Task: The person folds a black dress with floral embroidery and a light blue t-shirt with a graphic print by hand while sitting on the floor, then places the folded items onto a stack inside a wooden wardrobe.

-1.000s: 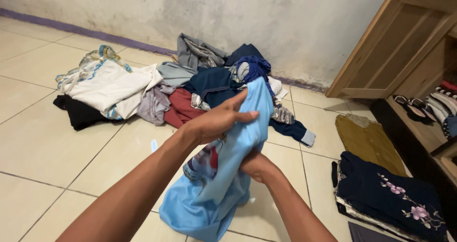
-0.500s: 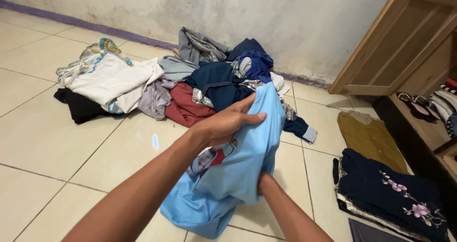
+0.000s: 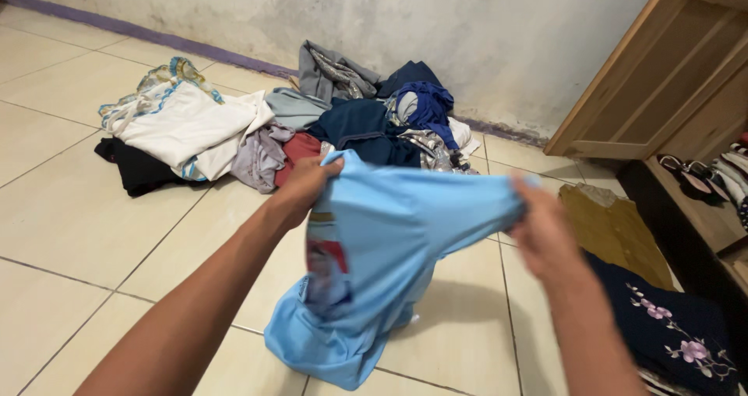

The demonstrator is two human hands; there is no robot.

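I hold a light blue shirt (image 3: 397, 240) with a printed picture on its front, stretched out in the air above the tiled floor. My left hand (image 3: 305, 187) grips its upper left edge. My right hand (image 3: 543, 228), blurred by motion, grips the upper right edge. The shirt's lower part hangs down and bunches on the floor between my arms.
A heap of mixed clothes (image 3: 312, 123) lies by the wall ahead. A folded mustard garment (image 3: 615, 228) and a dark floral garment (image 3: 678, 326) lie on the floor at right, beside a wooden cabinet (image 3: 662, 76) with shoes (image 3: 686, 170) on its low shelf.
My hands have moved apart, the right one out to the right, and the bunched blue shirt has been spread wide between them.
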